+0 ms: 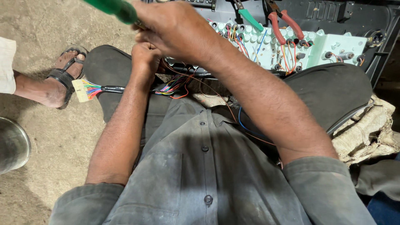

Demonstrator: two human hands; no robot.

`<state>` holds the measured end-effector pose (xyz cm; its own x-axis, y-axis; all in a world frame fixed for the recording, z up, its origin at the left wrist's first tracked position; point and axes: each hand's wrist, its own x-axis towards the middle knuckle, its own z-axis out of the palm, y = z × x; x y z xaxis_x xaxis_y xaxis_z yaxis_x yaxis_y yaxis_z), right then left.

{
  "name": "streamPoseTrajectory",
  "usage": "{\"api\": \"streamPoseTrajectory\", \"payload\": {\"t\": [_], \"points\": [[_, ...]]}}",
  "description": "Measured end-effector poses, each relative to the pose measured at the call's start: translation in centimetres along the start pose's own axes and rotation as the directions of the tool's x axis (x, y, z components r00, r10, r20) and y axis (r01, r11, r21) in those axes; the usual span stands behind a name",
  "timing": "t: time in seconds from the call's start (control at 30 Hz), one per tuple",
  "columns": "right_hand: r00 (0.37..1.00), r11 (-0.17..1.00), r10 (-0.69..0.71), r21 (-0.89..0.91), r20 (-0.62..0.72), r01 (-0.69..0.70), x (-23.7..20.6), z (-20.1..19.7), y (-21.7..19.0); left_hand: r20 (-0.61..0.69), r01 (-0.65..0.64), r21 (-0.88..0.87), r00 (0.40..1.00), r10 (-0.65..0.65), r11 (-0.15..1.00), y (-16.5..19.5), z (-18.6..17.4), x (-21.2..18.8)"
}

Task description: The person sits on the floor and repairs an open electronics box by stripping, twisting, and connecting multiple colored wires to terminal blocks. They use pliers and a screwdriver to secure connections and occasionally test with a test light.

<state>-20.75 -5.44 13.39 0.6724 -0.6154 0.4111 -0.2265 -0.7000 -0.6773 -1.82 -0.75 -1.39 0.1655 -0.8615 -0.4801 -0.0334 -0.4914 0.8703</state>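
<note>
A single head-worn view looks steeply down from close above the seated person's own chest and lap (329, 89). It faces forward over both forearms toward the pale green panel (333, 48) resting at the lap's far edge, with the dirt floor (46, 25) along the left side.

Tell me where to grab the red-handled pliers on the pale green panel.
Grip the red-handled pliers by the two red handles, coming from the lower right. The handles splay apart toward that side and lie free on the pale green panel; the jaw end points up, near the frame edge.
</note>
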Motion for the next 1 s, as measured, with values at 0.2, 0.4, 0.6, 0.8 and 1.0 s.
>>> {"api": "streamPoseTrajectory", "payload": {"t": [0.2, 0.4, 0.6, 0.8, 1.0], "points": [[0.989, 0.993, -0.096, -0.08, -0.112, 0.087, 0.1, -0.2, -0.4, -0.068, 0.061, -0.026, 0.996, -0.062, 0.998, 0.7, 0.0, -0.8], [0.998, 0.999, -0.037, -0.026, -0.055, 0.036, -0.1, -0.3, -0.6, 0.027, -0.04, 0.002, 0.999, 0.04, 0.999, -0.3, -0.3, 0.0], [0.987, 0.99, -0.12, -0.08, -0.103, 0.112, 0.3, 0.2, -0.7, -0.01, -0.12, -0.185, 0.993, 0.12, 0.975, -0.6, 0.0, 0.3], [0.998, 0.997, -0.039, -0.067, -0.052, 0.035, -0.3, 0.4, -0.6, -0.037, -0.005, -0.12, 0.999, 0.001, 0.993, -0.8, -0.2, 0.7], [0.968, 0.995, -0.067, -0.085, -0.242, 0.048, -0.2, 1.5, -1.9, -0.041, 0.071, 0.041, 0.997, -0.069, 0.997, -0.5, -0.1, 0.5]]}}
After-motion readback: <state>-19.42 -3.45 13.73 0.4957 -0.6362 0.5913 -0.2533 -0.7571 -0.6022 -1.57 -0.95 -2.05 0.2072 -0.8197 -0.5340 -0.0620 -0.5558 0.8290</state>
